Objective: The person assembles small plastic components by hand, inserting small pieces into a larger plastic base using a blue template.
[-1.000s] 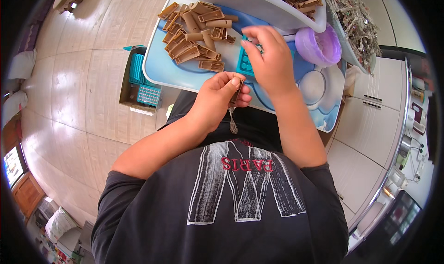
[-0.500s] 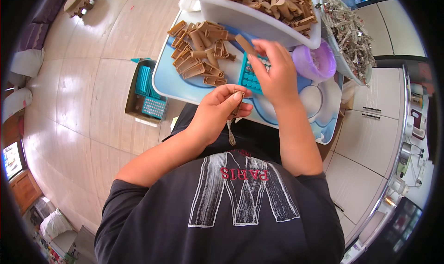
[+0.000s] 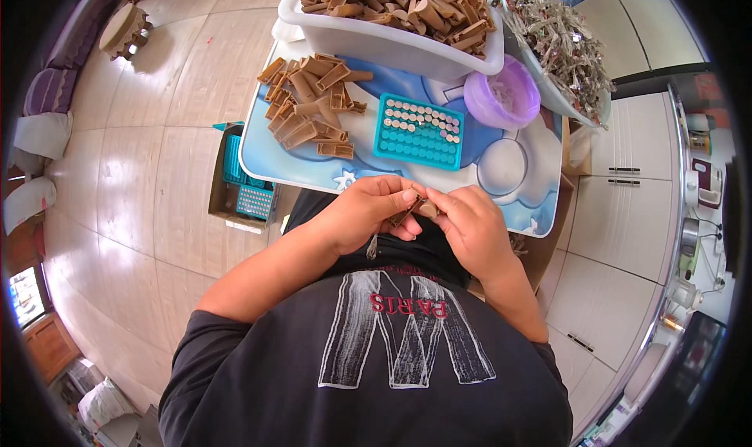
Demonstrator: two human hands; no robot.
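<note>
Over my lap, just off the near edge of the table, my left hand [image 3: 362, 210] pinches a small brown plastic casing half [image 3: 405, 213], with thin pale wires [image 3: 373, 247] dangling below it. My right hand [image 3: 472, 226] meets it from the right, its fingertips closed on another brown plastic piece [image 3: 428, 210]. The two pieces are close together; the fingers partly hide where they touch. Beyond my hands a teal tray [image 3: 415, 159] lies on the table, its upper rows holding small round pale discs. To its left is a loose pile of brown casing halves [image 3: 309, 106].
A white tub [image 3: 384, 46] heaped with brown casings stands at the table's back. Right of it are a purple bowl [image 3: 523, 112] and a tub of tangled silvery wired parts [image 3: 560, 52]. On the floor at left, a box [image 3: 218, 190] holds teal trays; a stool [image 3: 124, 32] stands farther off.
My right hand has come back from above the teal tray to my left hand, bringing a brown piece with it. The tray is now uncovered. The whole view has shifted slightly.
</note>
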